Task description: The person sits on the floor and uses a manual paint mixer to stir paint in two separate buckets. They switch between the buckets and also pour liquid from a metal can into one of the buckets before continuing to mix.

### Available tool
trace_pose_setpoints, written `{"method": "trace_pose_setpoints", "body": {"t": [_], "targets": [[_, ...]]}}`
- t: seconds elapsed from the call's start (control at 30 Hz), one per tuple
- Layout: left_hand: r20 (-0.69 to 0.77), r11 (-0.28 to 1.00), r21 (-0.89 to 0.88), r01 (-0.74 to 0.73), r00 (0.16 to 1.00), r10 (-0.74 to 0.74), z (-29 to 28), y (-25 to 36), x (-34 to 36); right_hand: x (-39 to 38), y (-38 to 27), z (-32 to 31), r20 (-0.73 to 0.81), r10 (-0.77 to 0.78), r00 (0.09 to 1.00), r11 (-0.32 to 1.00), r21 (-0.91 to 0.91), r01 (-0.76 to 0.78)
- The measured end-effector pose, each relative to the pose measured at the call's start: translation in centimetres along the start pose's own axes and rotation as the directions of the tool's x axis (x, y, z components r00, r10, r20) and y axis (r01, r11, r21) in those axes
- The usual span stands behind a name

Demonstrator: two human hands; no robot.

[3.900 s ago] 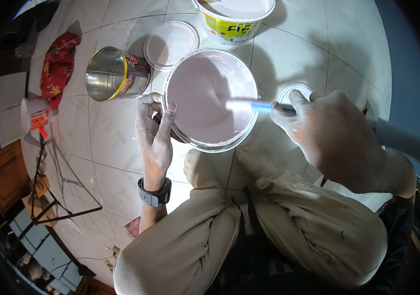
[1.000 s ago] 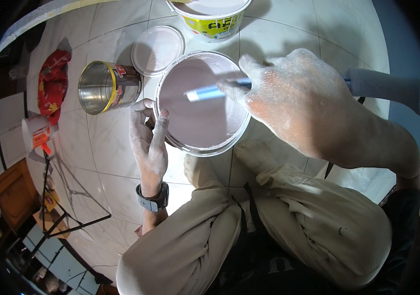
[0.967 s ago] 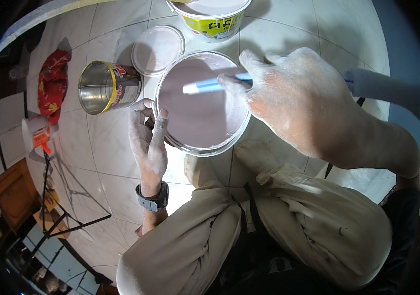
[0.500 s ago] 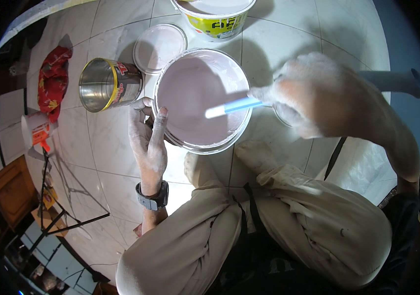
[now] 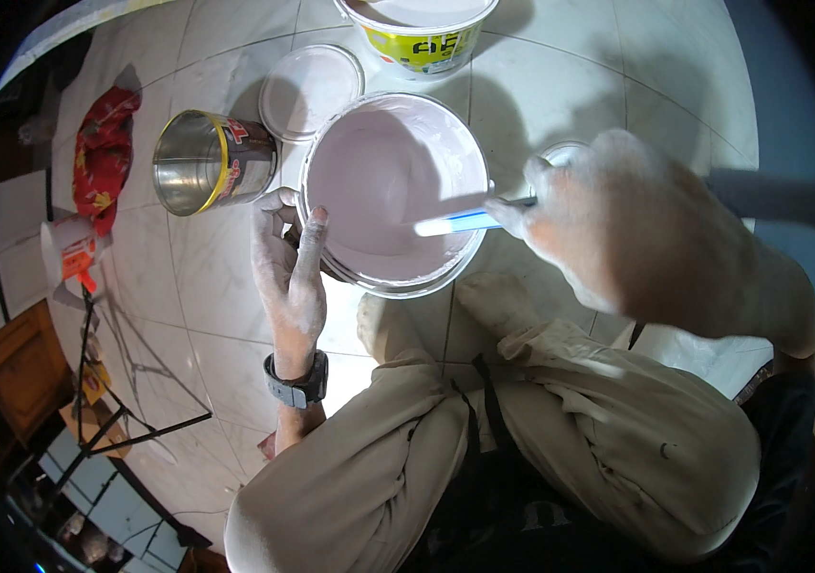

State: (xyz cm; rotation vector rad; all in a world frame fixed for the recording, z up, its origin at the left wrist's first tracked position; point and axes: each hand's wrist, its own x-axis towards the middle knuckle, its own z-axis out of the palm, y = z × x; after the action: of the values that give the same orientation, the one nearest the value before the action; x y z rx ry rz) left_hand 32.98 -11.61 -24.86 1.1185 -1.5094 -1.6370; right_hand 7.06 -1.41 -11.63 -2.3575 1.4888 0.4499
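You've 1 L hand (image 5: 289, 263) + 1 R hand (image 5: 632, 234) = 2 hands in view, plus 1 wristwatch (image 5: 297, 384). You've 1 white-blue stick (image 5: 455, 224); 1 mid tub (image 5: 426, 116) + 1 green-label tub (image 5: 426, 53) = 2 tubs; 1 round lid (image 5: 307, 91); 1 tin (image 5: 247, 160); 1 red bundle (image 5: 105, 153); 1 white-orange cup (image 5: 71, 253); 1 blk stand (image 5: 168, 428). Down low you've 2 feet (image 5: 383, 327) & 1 pr trousers (image 5: 608, 420). Nr R hand you've 1 round item (image 5: 563, 150), mostly hidden, kind unclear. Far-L clutter (image 5: 78, 527) you can't count, too dim

Right grip (image 5: 622, 229) blurred, blue-and-white stick (image 5: 477, 221) partly hidden inside it, green-labelled bucket (image 5: 447, 52) cut off by top edge
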Motion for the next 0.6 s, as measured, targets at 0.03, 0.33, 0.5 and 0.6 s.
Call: {"method": "trace_pose_setpoints", "body": {"t": [0.03,0.33,0.5,0.6], "targets": [[0.0,1.0,-0.003,0.007,1.0,-0.007,0.1,0.0,0.0,0.4,0.1,-0.3,0.012,0.022,1.0,1.0,-0.021,-0.021],[0.004,0.999,-0.001,-0.035,0.999,0.035,0.2,-0.3,0.2,0.9,-1.2,1.1,-0.088,0.212,0.973,0.968,-0.117,-0.221],[0.003,1.0,-0.021,0.021,1.0,-0.021,0.1,0.0,-0.1,0.4,-0.5,-1.5,0.065,0.059,0.996,0.995,0.072,-0.063],[0.011,1.0,-0.006,0.021,1.0,-0.021,0.2,0.0,0.0,1.0,1.0,-0.3,-0.208,0.025,0.978,0.999,0.038,-0.018]]}}
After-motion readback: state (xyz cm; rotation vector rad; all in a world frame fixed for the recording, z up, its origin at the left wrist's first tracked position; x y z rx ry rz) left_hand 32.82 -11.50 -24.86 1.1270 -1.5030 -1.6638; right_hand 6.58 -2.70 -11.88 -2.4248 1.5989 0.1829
